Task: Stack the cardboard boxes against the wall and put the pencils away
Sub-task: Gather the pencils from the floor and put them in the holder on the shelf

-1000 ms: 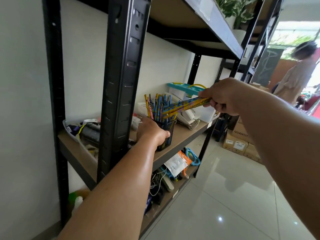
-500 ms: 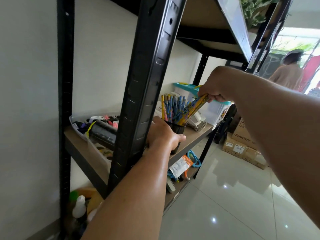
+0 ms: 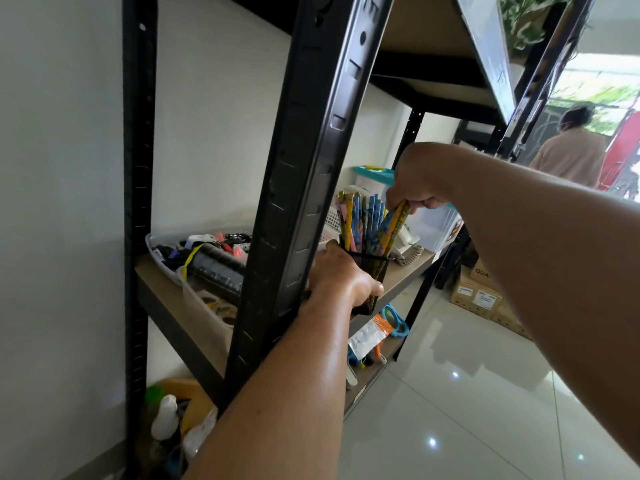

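- Tipped upright since a second ago, yellow pencils enter the mesh pencil cup on the shelf.
- Right hand pinches them; left hand wraps the cup.
- I'd keep it braced, releasing only once seated.

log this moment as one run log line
stage: pencils going into cup | left hand: gripping mesh pencil cup on shelf | right hand: holding yellow pencils, tips in cup | cardboard boxes: on floor

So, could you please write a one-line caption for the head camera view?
Right hand lowers yellow pencils into a black mesh cup steadied by the left hand on a shelf.
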